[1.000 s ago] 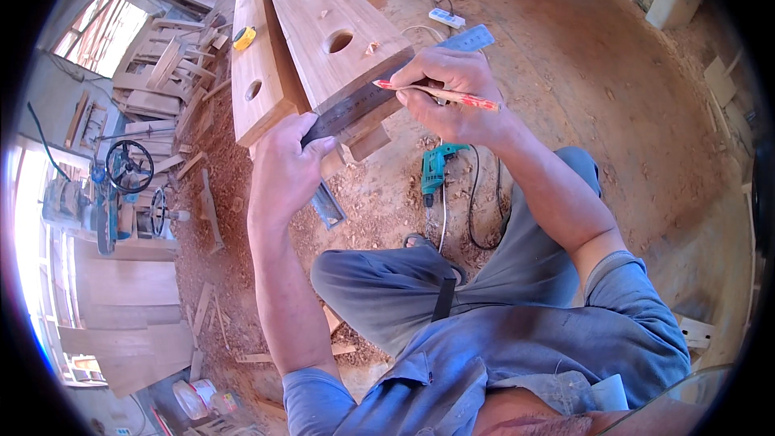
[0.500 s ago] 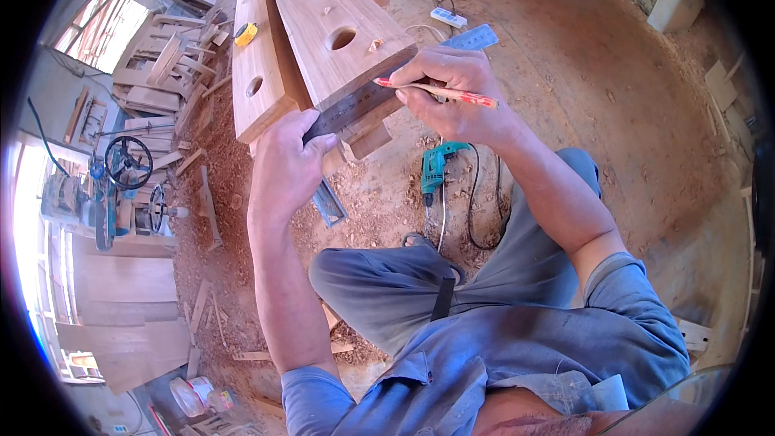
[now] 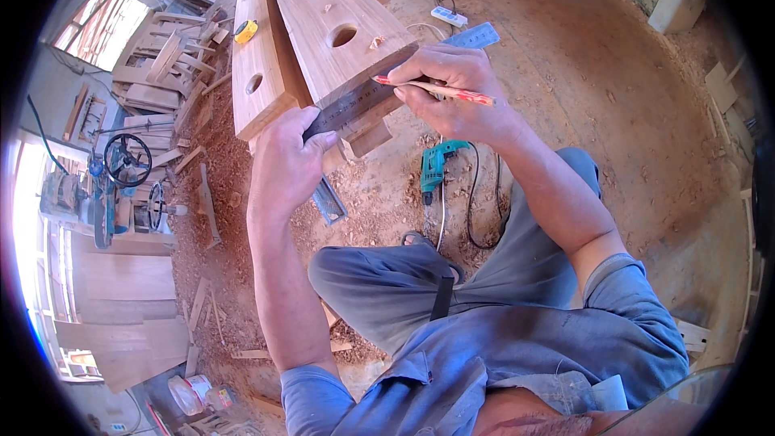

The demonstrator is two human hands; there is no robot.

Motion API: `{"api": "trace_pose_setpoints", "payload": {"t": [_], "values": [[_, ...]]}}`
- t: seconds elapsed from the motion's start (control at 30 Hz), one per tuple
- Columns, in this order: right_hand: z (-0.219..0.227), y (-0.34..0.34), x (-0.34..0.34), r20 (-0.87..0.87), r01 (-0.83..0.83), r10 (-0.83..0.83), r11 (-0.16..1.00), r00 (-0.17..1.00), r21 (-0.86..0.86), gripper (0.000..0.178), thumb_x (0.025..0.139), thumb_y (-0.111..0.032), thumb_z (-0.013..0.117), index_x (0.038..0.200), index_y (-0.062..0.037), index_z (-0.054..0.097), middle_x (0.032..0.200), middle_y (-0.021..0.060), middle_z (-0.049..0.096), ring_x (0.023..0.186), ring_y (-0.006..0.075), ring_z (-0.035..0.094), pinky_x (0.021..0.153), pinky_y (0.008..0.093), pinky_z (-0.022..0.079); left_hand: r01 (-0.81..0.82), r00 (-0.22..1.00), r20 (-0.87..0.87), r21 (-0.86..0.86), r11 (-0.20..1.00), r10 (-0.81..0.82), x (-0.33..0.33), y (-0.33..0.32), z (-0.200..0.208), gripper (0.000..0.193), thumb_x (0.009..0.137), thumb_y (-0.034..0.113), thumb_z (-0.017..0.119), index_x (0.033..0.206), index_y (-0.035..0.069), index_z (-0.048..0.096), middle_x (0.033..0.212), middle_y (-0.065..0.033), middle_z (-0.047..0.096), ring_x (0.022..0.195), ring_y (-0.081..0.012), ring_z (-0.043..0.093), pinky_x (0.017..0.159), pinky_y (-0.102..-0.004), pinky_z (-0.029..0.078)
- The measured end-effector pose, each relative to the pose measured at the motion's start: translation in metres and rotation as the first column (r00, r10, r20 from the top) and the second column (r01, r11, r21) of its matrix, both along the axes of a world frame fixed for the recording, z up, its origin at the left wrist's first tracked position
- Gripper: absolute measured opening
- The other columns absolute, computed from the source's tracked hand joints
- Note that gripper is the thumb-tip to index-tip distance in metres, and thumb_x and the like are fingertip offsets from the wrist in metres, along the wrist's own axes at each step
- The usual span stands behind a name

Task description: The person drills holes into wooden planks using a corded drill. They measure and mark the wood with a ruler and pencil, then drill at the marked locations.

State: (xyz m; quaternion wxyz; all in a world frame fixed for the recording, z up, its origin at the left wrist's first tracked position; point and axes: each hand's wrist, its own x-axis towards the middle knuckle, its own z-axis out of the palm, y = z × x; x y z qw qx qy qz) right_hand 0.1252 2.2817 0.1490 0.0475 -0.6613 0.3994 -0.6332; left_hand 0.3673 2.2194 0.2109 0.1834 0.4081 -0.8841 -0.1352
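A long wooden plank (image 3: 323,8) with round holes lies in front of me, beside a second plank (image 3: 257,56) with a hole. A dark metal square (image 3: 359,101) lies across the near end of the plank; its steel blade (image 3: 476,35) sticks out to the right. My left hand (image 3: 286,165) presses down on the square's left end at the plank's edge. My right hand (image 3: 452,93) holds a red pencil (image 3: 440,90) with its tip against the square on the wood.
A teal power drill (image 3: 436,165) with a black cord lies on the sawdust floor below the plank. A yellow tape measure (image 3: 245,30) sits on the left plank. A white power strip (image 3: 449,16) lies behind. Stacked timber and a machine with wheels (image 3: 121,178) stand at left.
My hands, square and pencil stay almost still on the plank end. The view has shifted slightly.
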Motion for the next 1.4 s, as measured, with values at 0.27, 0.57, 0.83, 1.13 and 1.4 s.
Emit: {"api": "trace_pose_setpoints", "payload": {"t": [0.27,0.57,0.83,1.13,1.4], "values": [[-0.007,0.002,-0.006,0.166,0.038,-0.010,0.986,0.986,-0.162,0.014,0.090,-0.002,0.070,0.103,-0.0006,0.075,0.090,0.0081,0.074,0.076,0.0157,0.065,0.070,0.0275,0.051,-0.011,1.000,-0.001,0.016,1.000,0.011,0.003,-0.001,-0.003,0.027,0.085,0.012,0.075,0.107,-0.003,0.068,0.097,-0.0216,0.067,0.095,-0.0393,0.065,0.085,-0.0444,0.049],[-0.028,-0.008,-0.055,0.288,0.347,-0.310,0.934,0.906,-0.083,0.016,0.091,-0.001,0.070,0.106,-0.0036,0.074,0.099,0.0032,0.074,0.080,0.0071,0.061,0.071,0.0220,0.049,-0.075,0.993,-0.094,-0.006,0.997,0.074,0.050,0.003,-0.008,0.041,0.082,0.001,0.077,0.121,-0.006,0.067,0.104,-0.0205,0.071,0.091,-0.0261,0.069,0.085,-0.0342,0.052],[-0.036,-0.013,-0.037,0.428,0.086,-0.115,0.993,0.896,0.085,0.013,0.093,0.004,0.066,0.104,-0.0015,0.072,0.096,-0.0013,0.067,0.084,0.0043,0.060,0.075,0.0192,0.049,-0.109,0.992,-0.057,0.046,0.993,0.112,0.057,0.002,-0.004,0.043,0.082,0.000,0.077,0.123,-0.008,0.066,0.112,-0.0185,0.072,0.101,-0.0220,0.068,0.093,-0.0329,0.052],[-0.033,-0.014,-0.034,0.425,0.076,-0.095,0.995,0.900,0.061,0.012,0.094,0.004,0.065,0.102,-0.0010,0.071,0.097,-0.0007,0.068,0.083,0.0046,0.061,0.073,0.0201,0.053,-0.092,0.993,-0.069,0.042,0.995,0.095,0.062,-0.004,-0.006,0.043,0.082,-0.001,0.076,0.124,-0.009,0.066,0.111,-0.0168,0.072,0.099,-0.0199,0.067,0.092,-0.0315,0.052],[-0.034,-0.014,-0.034,0.412,0.071,-0.093,0.995,0.906,0.067,0.013,0.094,0.003,0.064,0.103,-0.0020,0.073,0.097,0.0000,0.069,0.081,0.0050,0.061,0.070,0.0206,0.054,-0.077,0.990,-0.113,0.026,0.997,0.079,0.063,-0.004,-0.008,0.044,0.081,0.000,0.077,0.123,-0.007,0.067,0.108,-0.0209,0.070,0.094,-0.0267,0.069,0.088,-0.0348,0.052]]}}
